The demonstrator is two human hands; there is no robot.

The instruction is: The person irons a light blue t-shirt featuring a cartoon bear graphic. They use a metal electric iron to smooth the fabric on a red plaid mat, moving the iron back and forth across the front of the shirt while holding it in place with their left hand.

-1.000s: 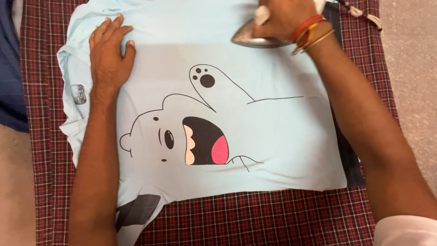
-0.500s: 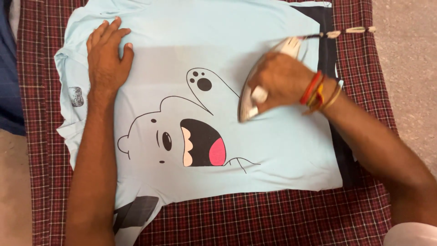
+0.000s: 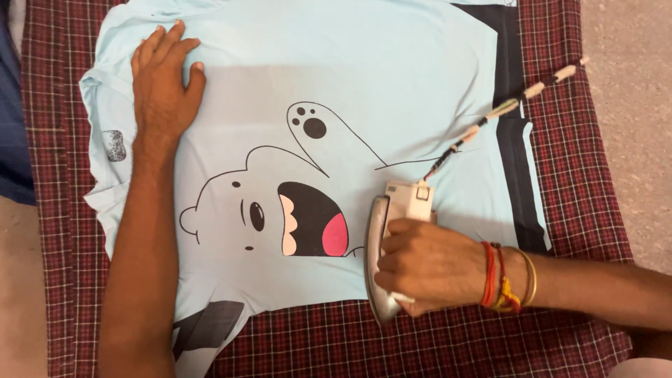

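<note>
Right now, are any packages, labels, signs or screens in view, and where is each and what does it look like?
No packages, signs or screens.
Label patch: near the shirt's left edge, below the left hand; small rounded rectangle, grey and speckled.
Label: on the iron, just beyond the right hand; pale rectangle.

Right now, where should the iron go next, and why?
Probably slide the iron up the shirt toward the dark stripe. It sits at the hem near the checked cloth, the right hand grips it, and the left hand pins the far side flat.
</note>
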